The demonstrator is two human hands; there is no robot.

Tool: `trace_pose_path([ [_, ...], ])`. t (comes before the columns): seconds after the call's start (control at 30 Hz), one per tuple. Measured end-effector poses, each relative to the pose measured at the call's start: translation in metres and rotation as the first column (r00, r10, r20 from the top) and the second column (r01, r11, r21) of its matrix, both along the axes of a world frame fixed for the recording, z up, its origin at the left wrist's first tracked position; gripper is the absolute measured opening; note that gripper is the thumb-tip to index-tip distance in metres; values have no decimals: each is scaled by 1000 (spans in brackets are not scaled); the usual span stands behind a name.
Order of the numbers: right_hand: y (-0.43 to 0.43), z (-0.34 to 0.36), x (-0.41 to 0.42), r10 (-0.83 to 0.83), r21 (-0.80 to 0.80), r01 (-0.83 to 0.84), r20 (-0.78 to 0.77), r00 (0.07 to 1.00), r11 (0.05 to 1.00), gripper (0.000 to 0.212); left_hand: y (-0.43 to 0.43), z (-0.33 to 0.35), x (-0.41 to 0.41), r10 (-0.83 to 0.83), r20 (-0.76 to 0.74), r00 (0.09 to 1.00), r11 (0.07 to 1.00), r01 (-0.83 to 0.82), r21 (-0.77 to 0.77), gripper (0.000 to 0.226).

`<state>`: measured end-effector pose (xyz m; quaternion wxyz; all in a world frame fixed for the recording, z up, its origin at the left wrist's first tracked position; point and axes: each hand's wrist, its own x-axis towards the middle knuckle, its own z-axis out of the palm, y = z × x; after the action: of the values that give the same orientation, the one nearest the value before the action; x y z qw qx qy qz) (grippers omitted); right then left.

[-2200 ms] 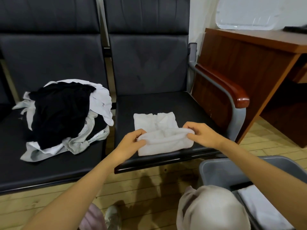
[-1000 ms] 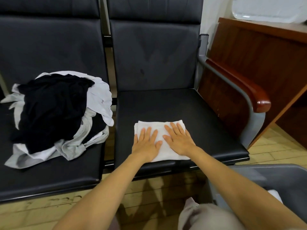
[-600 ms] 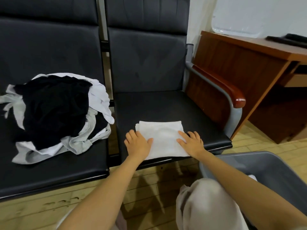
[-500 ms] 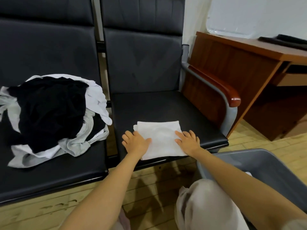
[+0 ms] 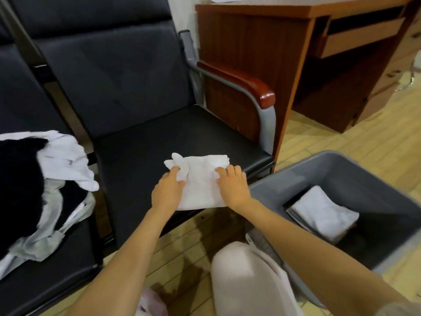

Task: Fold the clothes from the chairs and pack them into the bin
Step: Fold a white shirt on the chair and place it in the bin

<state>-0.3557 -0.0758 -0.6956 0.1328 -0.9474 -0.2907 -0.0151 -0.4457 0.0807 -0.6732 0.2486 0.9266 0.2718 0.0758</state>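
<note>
A folded white garment [image 5: 201,179] lies at the front edge of the right black chair seat [image 5: 159,142]. My left hand [image 5: 167,190] grips its left side, with a bit of cloth bunched up over the fingers. Gripping the right side is my right hand [image 5: 232,184], fingers curled over the cloth. The grey bin [image 5: 341,169] stands on the floor to the right, with a folded white garment [image 5: 323,215] inside. A pile of black, white and grey clothes [image 5: 38,188] sits on the left chair.
The right chair has a grey metal arm with a red-brown wooden rest [image 5: 241,85]. A brown wooden desk [image 5: 273,42] stands behind it. My knee [image 5: 248,281] is below, over the wooden plank floor [image 5: 182,258].
My hands went from lying flat beside the folded garment to gripping its two sides, bunching the left edge. The view has swung right and the bin's inside now shows.
</note>
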Motion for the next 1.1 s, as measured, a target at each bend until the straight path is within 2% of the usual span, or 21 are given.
trace_pose_path([
  [0.13,-74,-10,34,-70,109,69,2,998,992,39,-66,-6,37,-174,-56,983,975,180,130,47],
  [0.23,-138,-22,51,-117,211,130,-72,991,969,39,-123,-8,71,-278,-110,954,933,295,208,53],
  [0.3,-178,-31,57,-180,233,208,-136,974,950,39,-160,-10,94,-383,-149,911,895,407,185,57],
  [0.37,-214,-45,62,-241,211,278,-184,953,937,40,-195,-15,117,-483,-158,861,861,500,95,62],
  [0.47,-260,-72,69,-340,84,376,-280,898,923,43,-240,-38,145,-585,-193,788,811,574,-113,65],
  [0.53,-284,-91,73,-396,-5,423,-364,843,906,42,-264,-61,164,-528,-233,817,826,431,-362,55],
  [0.6,-305,-111,77,-441,-49,472,-451,776,880,40,-288,-82,184,-472,-306,827,832,304,-463,57],
  [0.7,-332,-139,87,-494,-69,574,-598,631,816,39,-313,-118,212,-515,-390,764,830,331,-449,51],
  [0.8,-351,-157,103,-541,-112,639,-653,530,761,40,-331,-144,239,-638,-460,618,770,504,-392,46],
  [0.87,-359,-165,119,-579,-118,677,-636,510,726,41,-344,-152,259,-677,-439,590,736,553,-391,47],
  [1.0,-367,-171,154,-643,-95,739,-575,506,666,45,-360,-167,299,-673,-370,641,739,556,-381,49],
  [1.1,-366,-179,164,-630,-212,673,-620,467,708,50,-354,-181,307,-659,-510,554,736,615,-283,57],
])
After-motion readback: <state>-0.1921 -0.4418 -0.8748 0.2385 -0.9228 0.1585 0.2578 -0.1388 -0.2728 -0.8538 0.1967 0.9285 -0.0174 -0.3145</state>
